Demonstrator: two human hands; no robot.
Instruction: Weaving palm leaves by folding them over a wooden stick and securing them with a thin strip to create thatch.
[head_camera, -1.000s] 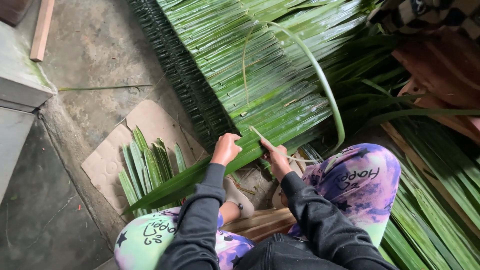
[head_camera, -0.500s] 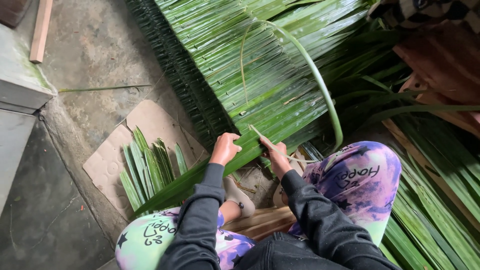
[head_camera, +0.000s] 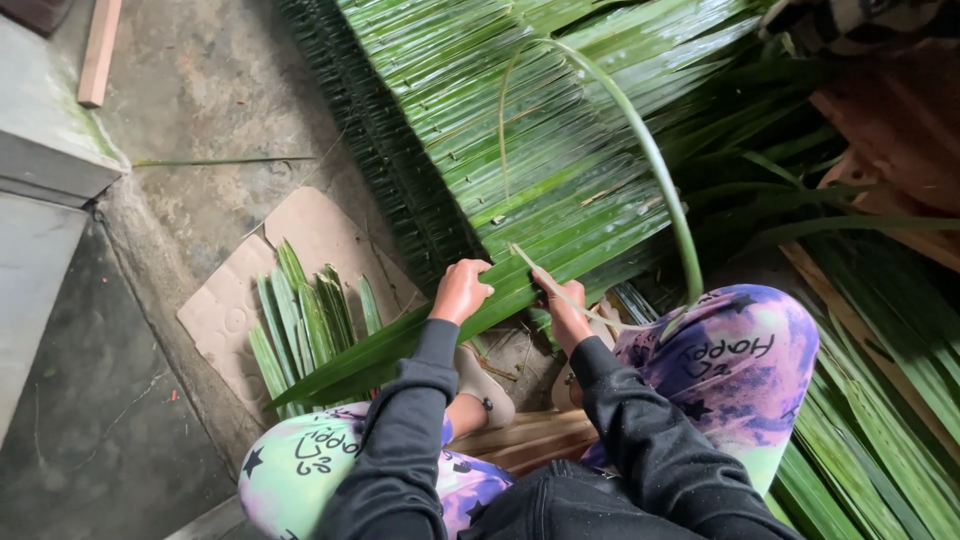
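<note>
My left hand is closed on a long folded green palm leaf at the near edge of a woven panel of palm leaves. That leaf runs down-left past my knee. My right hand pinches a thin pale strip against the same edge. A long green strip arcs up over the panel and comes down beside my right knee.
A flat piece of cardboard with several cut leaf pieces lies on the concrete floor to the left. A concrete step and a wooden slat are at upper left. Loose palm leaves pile at right.
The view has shifted slightly; both hands keep their hold at the panel's edge. The arcing green strip has swung a little to the right.
</note>
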